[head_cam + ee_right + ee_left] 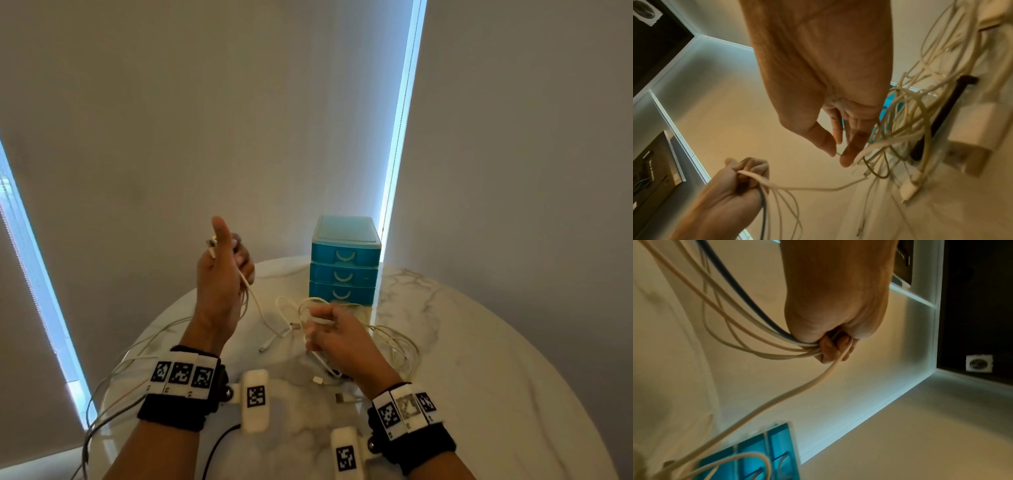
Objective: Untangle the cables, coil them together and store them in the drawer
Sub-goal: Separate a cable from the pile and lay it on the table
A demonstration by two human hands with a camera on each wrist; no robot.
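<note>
My left hand (224, 260) is raised above the table, thumb up, and grips a bundle of several white cables and one grey one (760, 331) in its fist (835, 345). One white cable (255, 301) runs from it down to the tangle of white cables (346, 320) on the marble table. My right hand (329, 329) hovers over that tangle and pinches a white cable (875, 147) between thumb and finger (849, 155). The blue three-drawer box (344, 262) stands behind the tangle, all drawers closed.
The round marble table (479, 359) ends near the wall at the back. Loose cable ends and plugs (318, 379) lie in front of my right hand. Cables hang over the table's left edge (102, 394). A white charger block (972, 146) lies by the tangle.
</note>
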